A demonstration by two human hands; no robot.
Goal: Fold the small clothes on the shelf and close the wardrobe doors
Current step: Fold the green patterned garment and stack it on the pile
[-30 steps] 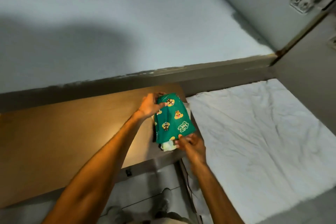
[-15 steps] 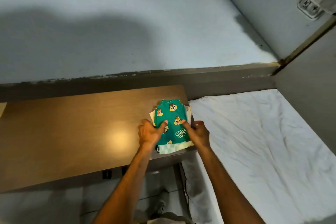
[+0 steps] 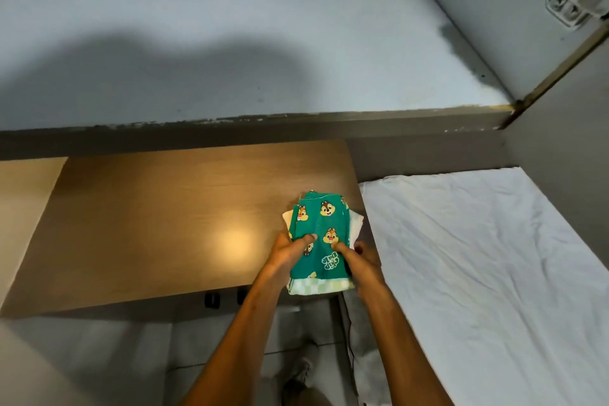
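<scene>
In the head view, a folded green garment [image 3: 321,241] printed with cartoon chipmunk faces carries pale lettering that appears upside down and cannot be read with certainty. It tops a small stack of pale folded clothes [image 3: 316,287] at the right end of the wooden tabletop [image 3: 158,227], beside a bed with a white sheet [image 3: 478,273]. The left hand [image 3: 290,252] grips the stack's left edge, thumb curled on top. The right hand [image 3: 357,257] grips the right edge, thumb pressing the green cloth. Both forearms reach up from the bottom of the frame, converging on the stack. Above lies a pale blue shelf [image 3: 263,26].
</scene>
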